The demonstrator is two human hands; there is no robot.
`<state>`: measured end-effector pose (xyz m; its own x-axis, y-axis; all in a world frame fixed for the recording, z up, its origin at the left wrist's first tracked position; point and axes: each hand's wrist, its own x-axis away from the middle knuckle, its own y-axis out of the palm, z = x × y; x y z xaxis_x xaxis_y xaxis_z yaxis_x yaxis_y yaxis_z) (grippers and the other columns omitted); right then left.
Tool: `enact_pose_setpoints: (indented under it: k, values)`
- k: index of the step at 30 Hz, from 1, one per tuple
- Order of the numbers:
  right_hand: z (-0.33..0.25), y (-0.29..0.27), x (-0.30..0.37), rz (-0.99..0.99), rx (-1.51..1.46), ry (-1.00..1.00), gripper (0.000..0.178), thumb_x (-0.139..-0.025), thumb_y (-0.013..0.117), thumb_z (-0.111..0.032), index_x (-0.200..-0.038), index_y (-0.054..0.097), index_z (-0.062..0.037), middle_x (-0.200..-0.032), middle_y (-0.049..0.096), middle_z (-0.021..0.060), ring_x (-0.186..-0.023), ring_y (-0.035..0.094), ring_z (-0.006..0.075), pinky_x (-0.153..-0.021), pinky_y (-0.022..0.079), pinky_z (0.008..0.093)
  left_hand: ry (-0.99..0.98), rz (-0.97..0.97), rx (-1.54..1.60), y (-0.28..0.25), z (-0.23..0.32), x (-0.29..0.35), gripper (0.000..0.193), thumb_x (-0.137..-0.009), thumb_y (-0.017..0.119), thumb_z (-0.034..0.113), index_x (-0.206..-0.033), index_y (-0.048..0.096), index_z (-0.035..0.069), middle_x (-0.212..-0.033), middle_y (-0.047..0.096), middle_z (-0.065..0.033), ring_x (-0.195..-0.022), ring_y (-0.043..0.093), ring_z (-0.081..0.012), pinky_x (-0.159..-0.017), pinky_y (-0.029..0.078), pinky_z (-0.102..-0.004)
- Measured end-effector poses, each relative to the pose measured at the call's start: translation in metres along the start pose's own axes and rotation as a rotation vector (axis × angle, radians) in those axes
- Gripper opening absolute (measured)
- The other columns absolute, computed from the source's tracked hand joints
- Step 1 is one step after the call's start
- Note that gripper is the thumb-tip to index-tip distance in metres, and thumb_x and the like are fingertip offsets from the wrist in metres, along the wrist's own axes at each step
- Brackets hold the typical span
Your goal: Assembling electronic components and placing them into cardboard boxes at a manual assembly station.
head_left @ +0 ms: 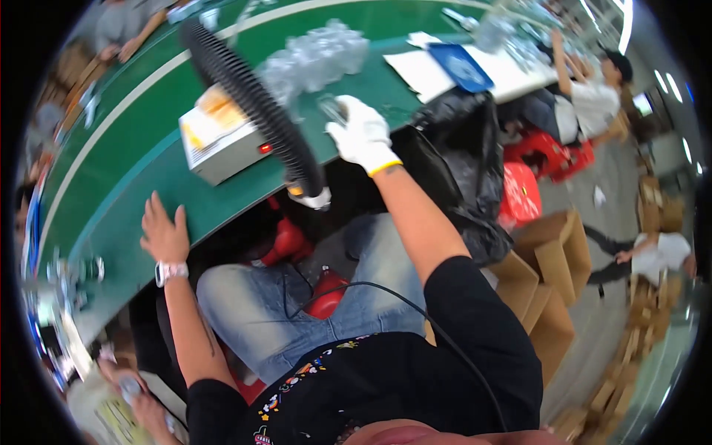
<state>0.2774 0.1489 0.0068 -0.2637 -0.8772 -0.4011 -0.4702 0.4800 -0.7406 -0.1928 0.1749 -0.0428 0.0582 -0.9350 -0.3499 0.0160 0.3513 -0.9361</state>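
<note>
My left hand [165, 231], bare and with a white watch on the wrist, lies on the green table [133, 259] with its fingers spread. It holds nothing. A white glove with a yellow cuff covers my right hand [363, 135], which reaches over the table edge. Its thumb and fingers close on a small clear plastic piece [331, 108]; blur hides its exact kind. Just beyond it sits a heap of clear plastic pieces [317, 58]. A black ribbed hose [256, 100] arches between my hands, its nozzle [311, 196] hanging at the table's near edge.
Under the hose stands a white box-shaped device [222, 148] with a red display. Right of my glove are white sheets [419, 74], a blue tray [461, 67] and a black plastic bag [463, 148]. Open cardboard boxes [549, 259] stand at my right. Other people sit around the table.
</note>
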Motion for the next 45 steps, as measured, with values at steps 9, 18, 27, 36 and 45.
enact_pose_setpoints:
  k: [9, 18, 27, 36, 45]
  values:
    - [0.007, -0.009, 0.028, 0.010, 0.019, 0.064, 0.043, -0.082, 0.076, -0.030, -0.121, 0.064, -0.0144, -0.110, 0.071, 0.0132, -0.102, 0.067, 0.0381, -0.090, 0.054, 0.0472, 0.004, -0.162, -0.102, -0.008, 0.012, 0.007, 0.065, -0.101, 0.049, 0.056, -0.158, 0.038, 0.030, -0.165, 0.035, -0.0052, -0.149, 0.033, -0.0390, -0.110, 0.026, -0.0747]
    - [0.000, -0.008, 0.012, -0.012, 0.035, 0.014, 0.043, -0.082, 0.073, -0.033, -0.119, 0.067, -0.0115, -0.114, 0.071, 0.0140, -0.109, 0.066, 0.0371, -0.094, 0.054, 0.0459, 0.154, 0.090, 0.067, -0.021, 0.008, 0.008, 0.051, -0.095, 0.064, 0.045, -0.133, 0.065, 0.011, -0.142, 0.061, -0.0166, -0.132, 0.056, -0.0340, -0.108, 0.046, -0.0450]
    - [0.023, 0.019, 0.031, 0.338, -0.730, 0.022, 0.051, -0.095, 0.070, -0.020, -0.136, 0.051, 0.0034, -0.138, 0.056, 0.0194, -0.127, 0.056, 0.0359, -0.105, 0.049, 0.0437, 0.085, 0.410, 0.439, -0.036, 0.034, 0.111, 0.033, -0.092, 0.066, 0.032, -0.112, 0.072, 0.007, -0.121, 0.071, -0.0179, -0.115, 0.064, -0.0406, -0.097, 0.049, -0.0503]
    - [-0.006, 0.128, 0.246, -0.771, -0.628, -0.041, 0.023, -0.096, 0.068, -0.016, -0.117, 0.070, -0.0075, -0.094, 0.074, 0.0073, -0.081, 0.069, 0.0173, -0.076, 0.054, 0.0318, -0.244, -0.521, 0.651, 0.061, -0.101, 0.123, 0.045, -0.088, 0.072, 0.037, -0.113, 0.074, 0.000, -0.102, 0.074, -0.0207, -0.092, 0.072, -0.0331, -0.085, 0.055, -0.0388]
    - [-0.175, 0.245, 0.170, -1.189, -0.299, -0.209, 0.065, -0.096, 0.062, -0.032, -0.154, 0.045, -0.0087, -0.102, 0.074, 0.0176, -0.101, 0.070, 0.0346, -0.093, 0.052, 0.0427, -0.935, -0.606, 1.105, 0.176, -0.071, 0.159, 0.054, -0.091, 0.075, 0.028, -0.136, 0.061, 0.001, -0.104, 0.072, -0.0205, -0.076, 0.073, -0.0238, -0.063, 0.058, -0.0368]
